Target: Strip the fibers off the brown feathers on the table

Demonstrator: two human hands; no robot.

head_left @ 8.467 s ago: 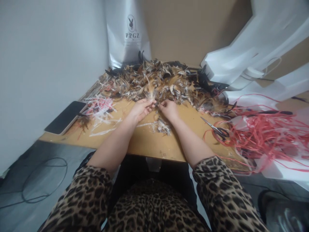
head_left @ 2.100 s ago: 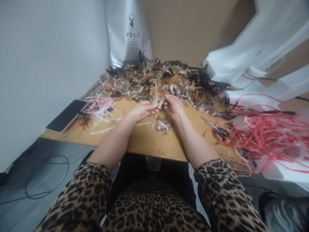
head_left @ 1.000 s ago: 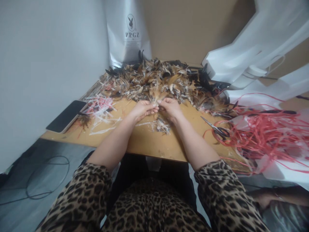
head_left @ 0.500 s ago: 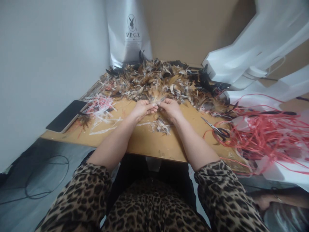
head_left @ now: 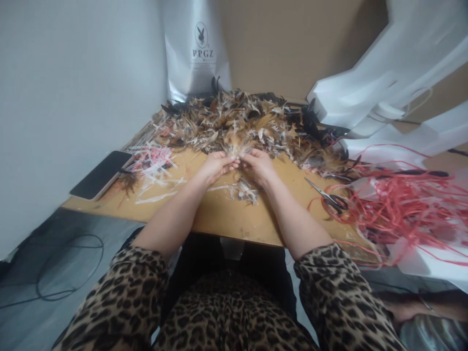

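Head view shows the left hand (head_left: pixel 218 166) and right hand (head_left: pixel 258 165) pinching a feather bunch (head_left: pixel 236 144) by its base, in front of the feather pile (head_left: pixel 204 122) along the back edge of the table (head_left: pixel 223 214), with scissors (head_left: pixel 328 196) toward the right edge and a phone (head_left: pixel 101 175) at the left.

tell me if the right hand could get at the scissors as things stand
Likely yes: nothing seems to stand between the right hand and the scissors, though red strips crowd their handles and its fingers pinch feathers.

Forearms (head_left: pixel 171 212) angled inward, fingers (head_left: pixel 225 168) pinched
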